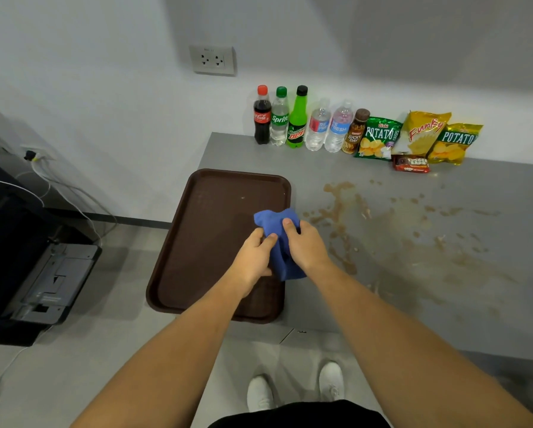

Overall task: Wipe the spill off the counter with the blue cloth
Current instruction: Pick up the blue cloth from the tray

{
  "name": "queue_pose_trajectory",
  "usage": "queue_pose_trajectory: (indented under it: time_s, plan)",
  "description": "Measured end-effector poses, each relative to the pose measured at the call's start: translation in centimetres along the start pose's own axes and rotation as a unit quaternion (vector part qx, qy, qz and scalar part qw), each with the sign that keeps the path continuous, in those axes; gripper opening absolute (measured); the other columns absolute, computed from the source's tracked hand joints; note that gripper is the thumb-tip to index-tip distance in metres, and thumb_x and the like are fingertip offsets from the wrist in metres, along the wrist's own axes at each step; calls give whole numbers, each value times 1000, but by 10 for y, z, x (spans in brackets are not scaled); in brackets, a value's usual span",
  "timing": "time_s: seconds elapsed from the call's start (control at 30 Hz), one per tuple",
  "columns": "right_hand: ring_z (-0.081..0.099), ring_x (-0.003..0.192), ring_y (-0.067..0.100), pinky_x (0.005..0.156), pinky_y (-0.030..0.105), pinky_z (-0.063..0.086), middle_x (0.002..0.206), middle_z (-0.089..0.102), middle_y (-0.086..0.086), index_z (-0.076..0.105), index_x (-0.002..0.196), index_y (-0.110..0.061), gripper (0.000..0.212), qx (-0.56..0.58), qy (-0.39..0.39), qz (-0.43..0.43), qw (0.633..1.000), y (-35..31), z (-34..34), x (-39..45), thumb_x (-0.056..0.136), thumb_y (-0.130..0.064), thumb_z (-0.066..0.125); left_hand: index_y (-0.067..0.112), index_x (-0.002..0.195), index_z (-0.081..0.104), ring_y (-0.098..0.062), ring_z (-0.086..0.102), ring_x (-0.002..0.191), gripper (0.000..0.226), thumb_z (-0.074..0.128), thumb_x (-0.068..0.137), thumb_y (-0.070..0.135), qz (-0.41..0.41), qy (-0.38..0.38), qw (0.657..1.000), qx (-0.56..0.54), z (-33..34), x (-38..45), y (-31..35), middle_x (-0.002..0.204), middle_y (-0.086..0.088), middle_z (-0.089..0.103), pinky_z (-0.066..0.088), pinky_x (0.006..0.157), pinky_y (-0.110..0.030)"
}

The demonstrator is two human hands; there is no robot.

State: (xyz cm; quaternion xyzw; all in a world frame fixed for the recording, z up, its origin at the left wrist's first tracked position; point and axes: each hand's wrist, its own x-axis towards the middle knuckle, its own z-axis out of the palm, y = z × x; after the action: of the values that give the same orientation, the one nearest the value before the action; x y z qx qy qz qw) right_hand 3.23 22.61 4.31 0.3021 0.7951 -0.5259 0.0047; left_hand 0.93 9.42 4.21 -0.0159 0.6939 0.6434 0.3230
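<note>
Both hands hold the bunched blue cloth (277, 230) above the right edge of a brown tray (209, 211). My left hand (254, 257) pinches the cloth's left side, and my right hand (306, 245) grips its right side, thumb on top. A brown liquid spill (339, 211) is spread in streaks and drops over the grey counter (490, 273) to the right of my hands. The spill reaches from near the tray to the far right of the counter. The cloth hangs clear of the spill.
Against the back wall stand several bottles (299, 122), with chip bags (419, 137) and a small snack pack (411, 164) to their right. A wall socket (212, 60) sits above. A dark machine with cables (27, 248) is on the floor at left.
</note>
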Motion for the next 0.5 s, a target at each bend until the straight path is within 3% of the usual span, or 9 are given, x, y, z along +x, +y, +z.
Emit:
queue_pose_trajectory:
  time_s: [0.13, 0.27, 0.4, 0.5]
  plan:
    - [63, 98, 25, 86, 35, 46, 106, 67, 9, 63, 111, -6, 43, -16, 30, -11, 999, 13, -8, 0, 107, -44, 42, 13, 109, 67, -18, 69, 92, 27, 56, 106, 37, -13, -12, 999, 30, -2, 5, -9, 101, -5, 68, 65, 68, -40]
    - [64, 107, 27, 95, 41, 49, 117, 68, 10, 61, 125, -6, 46, -13, 43, 2, 999, 32, -21, -2, 108, -44, 41, 20, 98, 69, -15, 65, 71, 30, 55, 104, 46, 12, 22, 989, 143, -11, 14, -25, 80, -3, 65, 62, 60, -33]
    - [63, 99, 23, 85, 32, 43, 106, 66, 3, 61, 119, -11, 40, -27, 43, 7, 999, 55, -38, -3, 107, -44, 41, 23, 96, 69, -16, 65, 70, 38, 48, 104, 53, 62, 72, 957, 273, -22, 19, -36, 77, -2, 70, 53, 65, -34]
    - [63, 97, 28, 86, 34, 42, 109, 69, 12, 61, 114, -9, 40, -66, 29, 24, 997, 79, -47, -3, 107, -44, 41, 17, 98, 70, -18, 67, 79, 43, 45, 106, 52, 75, 107, 943, 305, -20, 21, -38, 87, -6, 74, 54, 75, -39]
